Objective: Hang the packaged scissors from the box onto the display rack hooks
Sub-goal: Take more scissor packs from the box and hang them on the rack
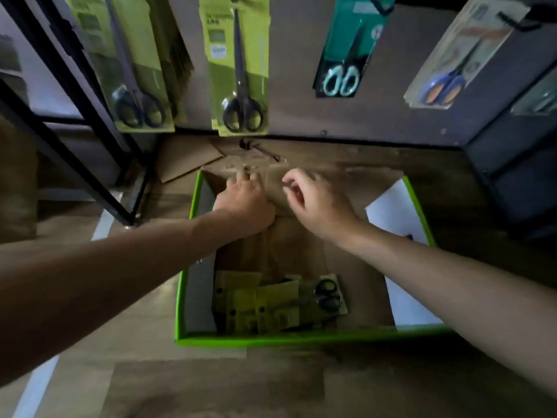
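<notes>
A cardboard box with a bright green rim (301,337) stands open on the floor below me. Several yellow-green packaged scissors (271,306) lie in a loose pile at its near end, one showing black handles. My left hand (244,203) rests on the brown far flap (272,179) of the box, index finger stretched forward. My right hand (313,200) hovers just right of it over the same flap, fingers loosely curled and holding nothing. On the display rack above hang yellow-green packs of black scissors (238,70), a second such stack (132,70), and a teal pack (346,52).
A pale pack with purple-and-orange scissors (452,58) hangs from a black hook (512,21) at the upper right. A black metal rack leg (90,164) slants down on the left. Loose cardboard (187,158) lies behind the box. A dark cabinet (518,164) stands on the right.
</notes>
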`<action>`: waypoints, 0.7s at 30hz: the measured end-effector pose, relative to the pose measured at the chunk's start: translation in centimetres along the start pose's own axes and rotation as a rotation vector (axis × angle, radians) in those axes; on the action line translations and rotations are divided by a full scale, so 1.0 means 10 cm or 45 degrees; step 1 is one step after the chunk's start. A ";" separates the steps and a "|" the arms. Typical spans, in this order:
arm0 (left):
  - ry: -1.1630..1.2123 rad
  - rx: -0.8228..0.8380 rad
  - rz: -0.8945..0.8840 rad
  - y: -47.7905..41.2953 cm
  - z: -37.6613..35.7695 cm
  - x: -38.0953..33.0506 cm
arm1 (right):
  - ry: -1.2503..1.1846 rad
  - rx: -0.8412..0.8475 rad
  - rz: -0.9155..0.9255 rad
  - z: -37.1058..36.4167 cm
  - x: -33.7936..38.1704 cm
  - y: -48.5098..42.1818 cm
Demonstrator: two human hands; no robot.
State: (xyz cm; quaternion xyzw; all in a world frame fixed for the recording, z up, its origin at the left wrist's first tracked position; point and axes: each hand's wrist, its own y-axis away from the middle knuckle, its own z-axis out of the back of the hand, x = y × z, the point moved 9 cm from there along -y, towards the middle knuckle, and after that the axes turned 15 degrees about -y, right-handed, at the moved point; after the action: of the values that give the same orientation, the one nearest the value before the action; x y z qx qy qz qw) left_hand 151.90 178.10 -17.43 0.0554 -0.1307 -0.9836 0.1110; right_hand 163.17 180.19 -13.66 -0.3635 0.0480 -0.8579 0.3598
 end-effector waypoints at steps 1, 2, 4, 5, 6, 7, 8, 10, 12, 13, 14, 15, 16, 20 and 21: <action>-0.043 0.078 -0.047 0.04 -0.16 -0.08 | 0.027 0.137 -0.079 -0.15 -0.16 0.18; -0.082 0.139 -0.096 0.08 -0.32 -0.15 | 0.049 0.303 -0.173 -0.33 -0.31 0.36; -0.199 0.232 -0.219 0.16 -0.61 -0.27 | 0.094 0.713 -0.371 -0.70 -0.59 0.79; -0.267 0.278 -0.285 0.20 -0.75 -0.30 | 0.136 0.918 -0.448 -0.85 -0.68 1.00; -0.324 0.332 -0.347 0.25 -0.89 -0.33 | 0.179 1.099 -0.490 -0.97 -0.72 1.18; -0.369 0.390 -0.396 0.30 -1.00 -0.34 | 0.213 1.236 -0.488 -1.08 -0.73 1.31; -0.403 0.440 -0.430 0.34 -1.09 -0.34 | 0.228 1.336 -0.471 -1.17 -0.72 1.42; -0.453 0.484 -0.448 0.40 -1.19 -0.33 | 0.241 1.444 -0.451 -1.31 -0.71 1.55; -0.515 0.467 -0.471 0.42 -1.22 -0.31 | 0.261 1.468 -0.476 -1.42 -0.78 1.59; -0.532 0.469 -0.470 0.42 -1.23 -0.29 | 0.267 1.463 -0.497 -1.46 -0.82 1.58; -0.541 0.472 -0.466 0.39 -1.26 -0.25 | 0.249 1.447 -0.524 -1.49 -0.87 1.58; -0.537 0.475 -0.459 0.38 -1.27 -0.22 | 0.214 1.441 -0.559 -1.52 -0.91 1.58; -0.526 0.480 -0.455 0.37 -1.28 -0.19 | 0.178 1.449 -0.600 -1.54 -0.93 1.60; -0.524 0.488 -0.473 0.34 -1.34 -0.13 | 0.204 1.456 -0.645 -1.55 -0.94 1.58; -0.527 0.492 -0.472 0.33 -1.35 -0.12 | 0.220 1.432 -0.638 -1.55 -0.93 1.54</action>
State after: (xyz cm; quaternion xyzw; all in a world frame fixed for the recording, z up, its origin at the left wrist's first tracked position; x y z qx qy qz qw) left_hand 155.62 171.97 -29.39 -0.1027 -0.3222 -0.9345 -0.1113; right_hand 166.41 172.19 -35.76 -0.0477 -0.4692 -0.8365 0.2790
